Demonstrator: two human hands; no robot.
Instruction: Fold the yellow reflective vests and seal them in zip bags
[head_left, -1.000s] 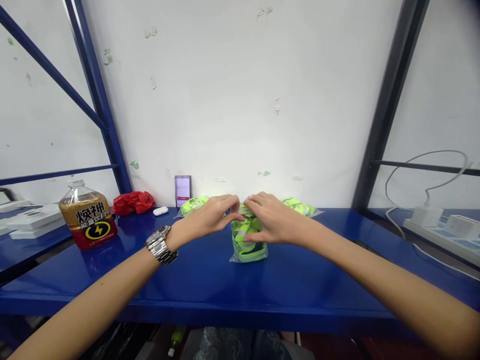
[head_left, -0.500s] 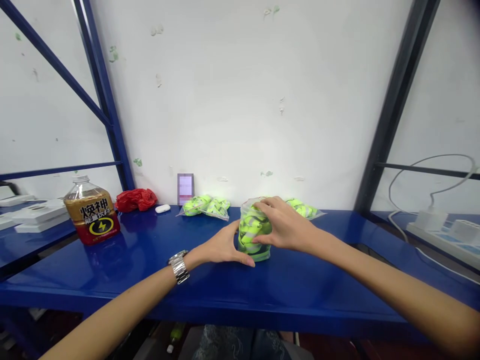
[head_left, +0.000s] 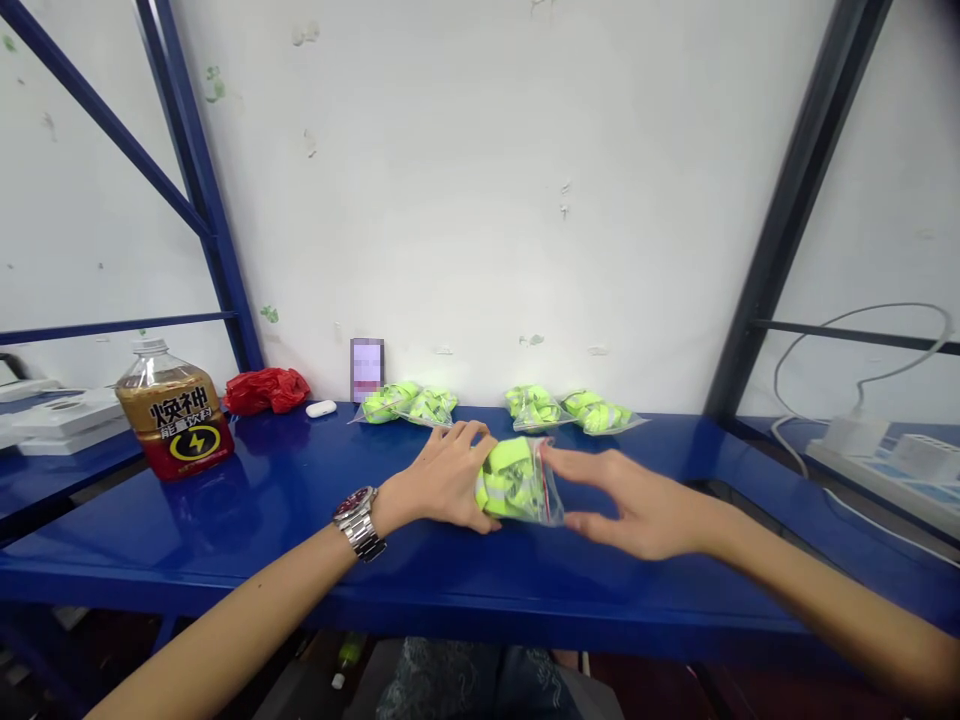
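A clear zip bag (head_left: 516, 480) packed with folded neon-yellow straps with grey reflective bands lies tilted just above or on the blue table, its red-lined seal facing right. My left hand (head_left: 452, 475), with a steel watch on the wrist, wraps round the bag's left end. At the seal end is my right hand (head_left: 637, 500), thumb and forefinger spread apart. The forefinger's tip touches or nearly touches the seal edge, and the thumb is by the bag's lower corner. Against the wall lie similar bags, among them one left bag (head_left: 431, 405) and one right bag (head_left: 598, 412).
On the blue table (head_left: 300, 520) stand a large drink bottle (head_left: 176, 415), a red plastic bag (head_left: 267, 390), a small white case (head_left: 321, 409) and a phone (head_left: 367, 368) leaning on the wall. A power strip (head_left: 892, 480) with cables is at right, white boxes (head_left: 71, 420) at left.
The bag has turned from upright to lying sideways, seal now to the right. My left hand has closed round it, and my right hand has come off its top and moved right.
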